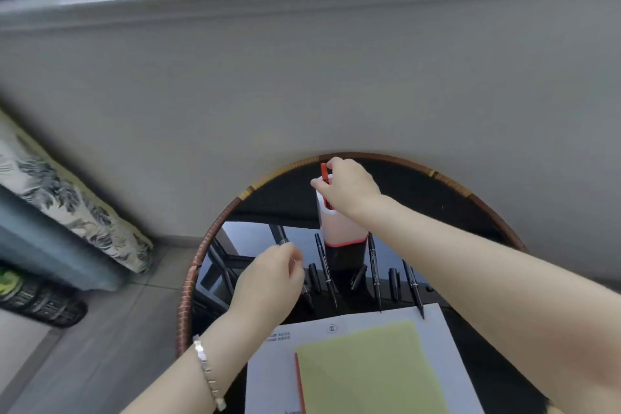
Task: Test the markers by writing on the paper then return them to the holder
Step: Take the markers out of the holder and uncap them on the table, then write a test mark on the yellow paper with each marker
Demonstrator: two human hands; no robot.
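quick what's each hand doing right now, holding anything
Left hand: closed on a black marker.
Right hand: closed on a red marker, at the white holder.

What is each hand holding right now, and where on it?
Right hand pinches a red marker mid-barrel, over the holder. Left hand holds a black marker near its upper end.
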